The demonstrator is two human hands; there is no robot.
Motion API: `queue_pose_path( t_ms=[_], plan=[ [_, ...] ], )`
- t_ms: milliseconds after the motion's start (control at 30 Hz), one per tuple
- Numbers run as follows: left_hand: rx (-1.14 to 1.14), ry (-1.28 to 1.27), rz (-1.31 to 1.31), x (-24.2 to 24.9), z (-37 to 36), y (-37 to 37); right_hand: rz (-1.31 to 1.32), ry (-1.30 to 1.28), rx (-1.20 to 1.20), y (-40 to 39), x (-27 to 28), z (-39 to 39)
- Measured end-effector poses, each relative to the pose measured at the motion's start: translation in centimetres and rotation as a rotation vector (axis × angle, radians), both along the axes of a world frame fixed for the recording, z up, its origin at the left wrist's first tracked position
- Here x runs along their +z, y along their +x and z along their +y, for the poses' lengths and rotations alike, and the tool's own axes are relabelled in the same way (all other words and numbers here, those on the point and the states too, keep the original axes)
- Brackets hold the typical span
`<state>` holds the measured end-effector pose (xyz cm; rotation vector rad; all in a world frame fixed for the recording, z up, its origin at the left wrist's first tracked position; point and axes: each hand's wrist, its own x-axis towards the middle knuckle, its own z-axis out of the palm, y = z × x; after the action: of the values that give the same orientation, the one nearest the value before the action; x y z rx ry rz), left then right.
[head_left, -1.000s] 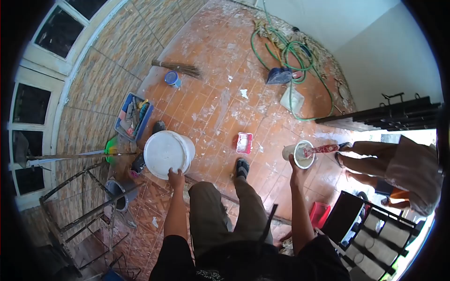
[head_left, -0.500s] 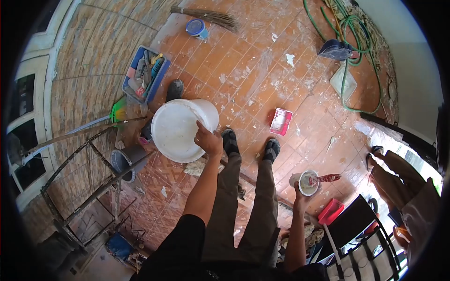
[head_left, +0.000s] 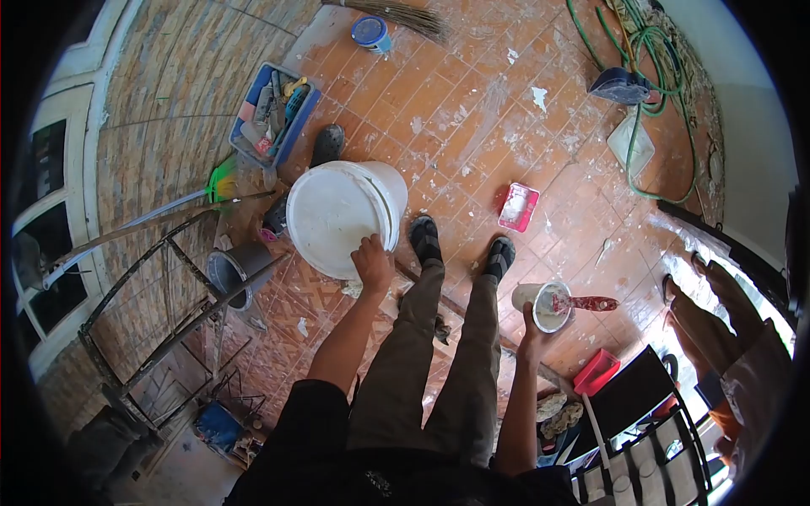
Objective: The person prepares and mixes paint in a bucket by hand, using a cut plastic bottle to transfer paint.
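My left hand (head_left: 372,262) is at the near right edge of the white lid (head_left: 333,218) on a large white bucket (head_left: 391,187). Its fingers are bent in against the rim; whether they grip it is hard to make out. My right hand (head_left: 532,336) is wrapped round a small white tub (head_left: 525,295) held upright over the floor. Inside that tub is pale paste, and a brush or scraper with a red, white-smeared handle (head_left: 595,304) rests in it, the handle sticking out to the right.
A blue tool basket (head_left: 297,126), dark bucket (head_left: 245,268) and metal frame (head_left: 181,257) are at left. A pink tray (head_left: 518,207) lies ahead on the tiled floor. Green hose (head_left: 692,160) coils at upper right. Another person's legs (head_left: 717,312) are at right, near a red tray (head_left: 596,372).
My left hand has moved down from above the lid to its near edge, with the fingers now curled. The whole view has shifted slightly. The tub is still in my right hand.
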<state>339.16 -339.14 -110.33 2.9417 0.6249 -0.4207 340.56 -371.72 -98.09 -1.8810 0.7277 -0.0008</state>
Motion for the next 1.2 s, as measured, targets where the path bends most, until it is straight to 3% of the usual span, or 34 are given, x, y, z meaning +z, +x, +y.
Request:
queue_pose_path(
  t_ms=[233,300,400,433,500,633,700,800,933,1000,1133,1200],
  plan=[
    [-0.032,-0.230,-0.429,13.9,6.9,-3.3,0.036,-0.053,-0.010,-0.6,-0.3,-3.1],
    [0.238,-0.535,-0.317,16.4,8.8,-4.7,0.024,-0.033,0.019,-0.7,-0.3,-3.3],
    [0.536,-0.578,-0.332,19.2,10.5,-5.7,0.009,0.016,0.042,-0.4,-0.2,-3.3],
    [0.482,-0.456,-0.420,17.6,13.1,-7.7,0.009,0.010,0.060,-0.3,-0.2,-3.2],
    [0.669,-0.461,-0.537,18.7,14.9,-8.6,0.014,-0.001,0.098,-0.1,-0.1,-3.0],
    [0.466,-0.402,-0.530,17.3,13.8,-8.4,0.009,0.034,0.160,0.4,0.0,-1.4],
    [0.284,-0.282,-0.303,17.1,12.8,-7.9,0.014,0.044,0.207,0.8,0.3,-0.1],
    [0.464,-0.437,-0.326,16.9,12.9,-7.3,-0.003,0.027,0.265,1.1,0.4,1.0],
    [0.639,-0.446,-0.666,14.8,15.7,-11.4,0.011,0.017,0.309,1.5,1.2,2.4],
    [0.945,-0.557,-0.841,12.8,16.5,-13.7,-0.026,0.015,0.360,1.7,0.7,2.3],
    [1.546,-0.683,-1.061,5.0,17.2,-19.7,-0.045,-0.029,0.405,2.5,0.6,2.5],
    [1.497,-0.615,-1.066,-1.8,17.5,-23.5,-0.049,-0.075,0.448,3.0,0.4,2.5]
  ],
)
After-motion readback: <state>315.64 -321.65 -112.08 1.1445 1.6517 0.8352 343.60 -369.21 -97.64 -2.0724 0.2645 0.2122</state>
